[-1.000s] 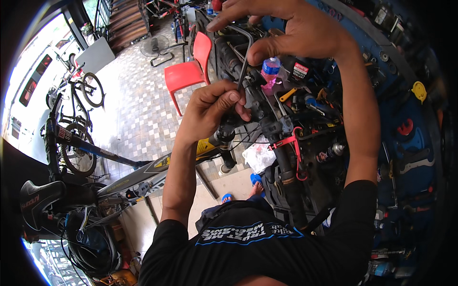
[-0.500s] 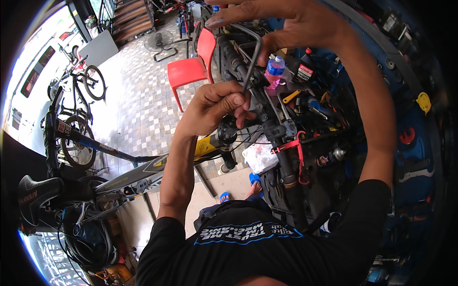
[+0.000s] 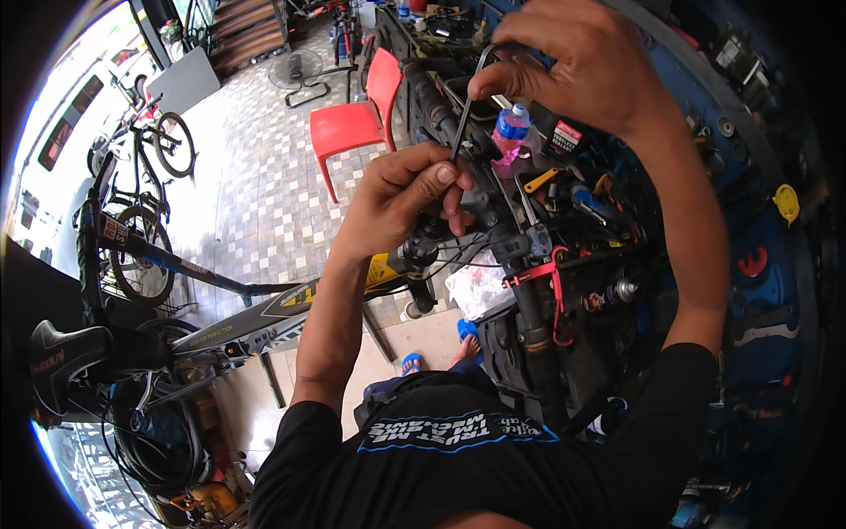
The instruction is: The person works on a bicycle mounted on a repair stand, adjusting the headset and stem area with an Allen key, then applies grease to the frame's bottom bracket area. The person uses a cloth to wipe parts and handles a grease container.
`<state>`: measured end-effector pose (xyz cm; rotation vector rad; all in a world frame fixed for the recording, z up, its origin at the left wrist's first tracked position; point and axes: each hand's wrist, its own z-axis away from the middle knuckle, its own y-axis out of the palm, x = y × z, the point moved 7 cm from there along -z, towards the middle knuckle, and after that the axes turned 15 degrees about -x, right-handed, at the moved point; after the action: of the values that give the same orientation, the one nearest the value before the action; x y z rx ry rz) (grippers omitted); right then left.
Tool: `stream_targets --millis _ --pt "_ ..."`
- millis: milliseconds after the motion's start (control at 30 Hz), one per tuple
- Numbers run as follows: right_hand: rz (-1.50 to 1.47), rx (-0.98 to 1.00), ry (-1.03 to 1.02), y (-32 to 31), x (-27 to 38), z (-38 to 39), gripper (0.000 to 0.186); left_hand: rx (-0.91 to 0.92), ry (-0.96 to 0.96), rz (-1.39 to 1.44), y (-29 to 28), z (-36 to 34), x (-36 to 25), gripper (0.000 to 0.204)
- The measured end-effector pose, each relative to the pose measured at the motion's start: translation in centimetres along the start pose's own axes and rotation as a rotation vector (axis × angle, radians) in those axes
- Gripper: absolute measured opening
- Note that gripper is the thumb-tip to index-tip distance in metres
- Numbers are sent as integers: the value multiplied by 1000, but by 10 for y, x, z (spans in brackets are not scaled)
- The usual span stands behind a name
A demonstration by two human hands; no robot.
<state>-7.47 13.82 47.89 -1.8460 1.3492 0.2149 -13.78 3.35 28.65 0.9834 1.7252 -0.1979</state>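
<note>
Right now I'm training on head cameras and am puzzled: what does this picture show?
No machine here: these are a person's bare hands, seen from above by a wide camera on their head, which bends straight edges. The left hand pinches the lower end of a bent metal tool; the right hand is at its upper bend, its grip unclear. On the cluttered work surface are a pink-and-blue bottle, a yellow-handled tool and a spray can. A bicycle frame is nearby.
</note>
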Motion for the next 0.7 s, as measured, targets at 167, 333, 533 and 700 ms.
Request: stream_targets --millis 167,333,533,700 --pt "433 -276 141 -33 47 22 34 -3 43 -32 4 -2 0 25" --pt "-667 -126 412 -27 31 18 50 -43 50 -42 -10 10 -2 25" --pt "-1366 -32 304 27 -8 38 70 58 29 67 1 1 5 26" --pt "-1503 77 425 39 -6 29 50 46 7 73 -1 1 6 26"
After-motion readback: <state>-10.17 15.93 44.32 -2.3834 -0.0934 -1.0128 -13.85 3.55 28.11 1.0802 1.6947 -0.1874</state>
